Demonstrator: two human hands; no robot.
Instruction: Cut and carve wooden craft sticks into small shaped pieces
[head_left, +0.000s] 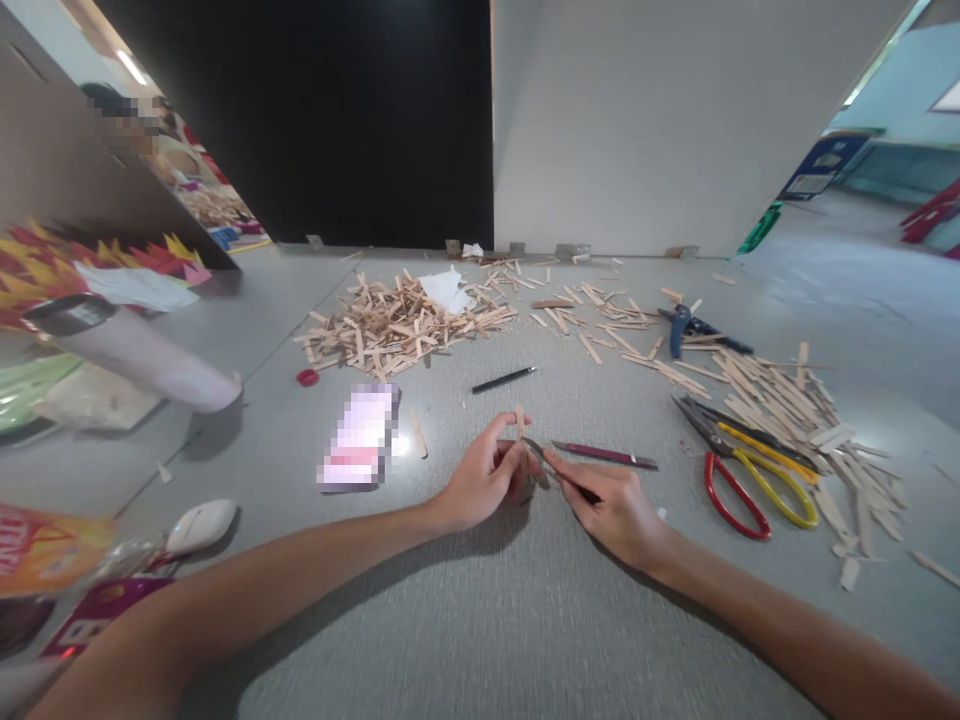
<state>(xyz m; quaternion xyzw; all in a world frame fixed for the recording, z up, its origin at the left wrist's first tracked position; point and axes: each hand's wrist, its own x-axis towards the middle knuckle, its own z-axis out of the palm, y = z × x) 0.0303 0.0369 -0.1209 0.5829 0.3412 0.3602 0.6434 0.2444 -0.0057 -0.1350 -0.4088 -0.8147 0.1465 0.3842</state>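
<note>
Between the thumb and fingers of my left hand (484,475) is a small flat wooden stick (520,422), its top end pointing up. My right hand (619,510) is closed around a thin dark tool with a curved tip (534,446), which looks like bent tweezers. The tip meets the left fingers beside the stick; the exact contact is hidden. Just beyond the right hand lies a dark red pen-like tool (607,456). A black pen (504,380) rests farther back. To the left, a loose wooden stick (418,434) lies near a phone (360,438) with a blurred screen.
Wooden stick pieces form a pile (397,325) at the back and another heap (780,390) at right. Red-and-yellow-handled scissors (739,470) and blue-handled pliers (680,328) lie there. Left are a cardboard tube (142,355) and white mouse (201,527). Upright boards (637,130) stand behind.
</note>
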